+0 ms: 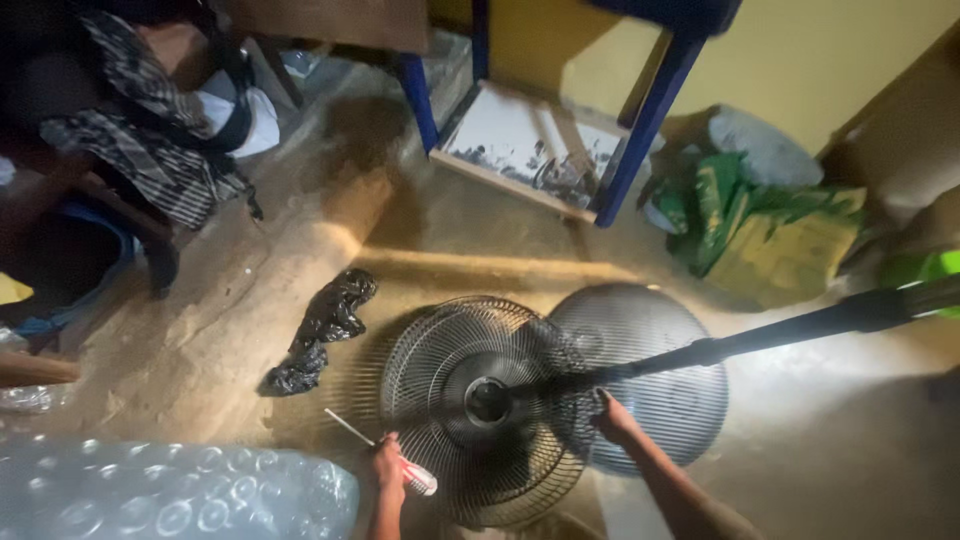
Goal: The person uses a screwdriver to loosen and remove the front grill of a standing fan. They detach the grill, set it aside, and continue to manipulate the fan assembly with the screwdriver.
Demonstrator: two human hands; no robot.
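A black wire fan guard (450,380) lies flat on the floor with its round hub (488,400) facing up. A second round grille (660,350) lies beside it on the right, partly under it. A black pole (780,332) runs from the hub up toward the right edge. My left hand (388,468) is shut on a screwdriver (415,478) with a red and clear handle; its thin shaft points up and left. My right hand (612,418) rests on the guard's right rim, fingers touching the wire.
A black plastic bag (325,325) lies crumpled left of the guard. Bubble wrap (170,495) fills the bottom left. Blue table legs (640,125) stand behind over a framed board (530,150). Green sacks (770,225) sit at the right. Cloth hangs on a chair (140,130).
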